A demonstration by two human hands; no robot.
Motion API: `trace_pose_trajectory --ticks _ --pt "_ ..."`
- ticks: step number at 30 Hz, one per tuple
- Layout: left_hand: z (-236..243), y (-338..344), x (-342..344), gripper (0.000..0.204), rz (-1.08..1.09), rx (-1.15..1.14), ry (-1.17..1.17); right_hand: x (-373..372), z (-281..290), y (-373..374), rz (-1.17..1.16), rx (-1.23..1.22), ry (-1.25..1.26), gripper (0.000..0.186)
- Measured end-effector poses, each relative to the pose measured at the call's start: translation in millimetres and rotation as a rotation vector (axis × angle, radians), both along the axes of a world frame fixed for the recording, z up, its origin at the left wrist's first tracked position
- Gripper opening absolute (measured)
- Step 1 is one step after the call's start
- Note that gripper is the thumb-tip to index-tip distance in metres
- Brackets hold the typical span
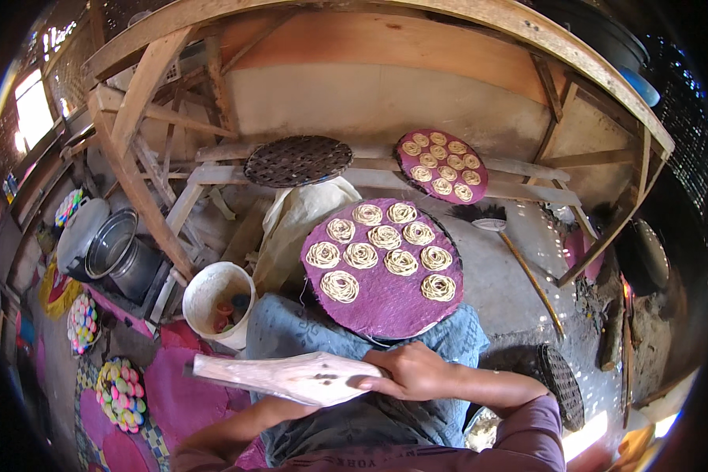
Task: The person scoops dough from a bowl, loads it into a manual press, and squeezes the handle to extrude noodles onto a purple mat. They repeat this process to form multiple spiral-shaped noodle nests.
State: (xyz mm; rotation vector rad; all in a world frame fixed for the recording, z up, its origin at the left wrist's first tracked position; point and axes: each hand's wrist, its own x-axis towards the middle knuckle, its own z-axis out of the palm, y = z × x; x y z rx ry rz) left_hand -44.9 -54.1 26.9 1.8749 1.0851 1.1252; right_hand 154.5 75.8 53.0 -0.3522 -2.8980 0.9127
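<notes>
A long pale wooden piece [283, 376] with several small dark holes lies crosswise over my lap. My right hand [413, 371] is closed around its right end, thumb along the near edge. Only the back part of my left hand [289, 409] shows beneath the wood; its fingers are hidden. Just beyond both hands, a round tray covered in purple cloth [377, 305] rests on my knees. Several coiled dough nests [360, 256] sit on it, mostly on its far part, with bare cloth at the near middle.
Beyond, a low wooden bench [377, 175] carries a dark woven tray [299, 161] and another purple tray [440, 165] with coils. A white bucket [219, 303] stands left, near metal pots [112, 242]. A long-handled brush [531, 275] lies right. A wooden table frame [145, 90] arches overhead.
</notes>
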Motion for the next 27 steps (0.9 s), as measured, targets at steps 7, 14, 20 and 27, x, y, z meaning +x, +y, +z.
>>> trace_pose_trajectory --ticks 7,14,20,27 --pt "-12 20 25 0.041 -0.406 -0.43 -0.414 -25 22 37 0.133 -0.041 0.274 0.046" --pt "31 49 10 0.04 -0.455 -0.377 0.039 -46 95 -16 0.551 0.062 0.557 0.051" --pt "56 60 20 0.041 -0.144 -0.088 0.196 -48 122 10 -0.078 -0.122 0.405 0.039" --pt "59 67 31 0.051 -0.047 -0.128 0.124 -29 146 9 -0.11 0.06 0.535 0.044"
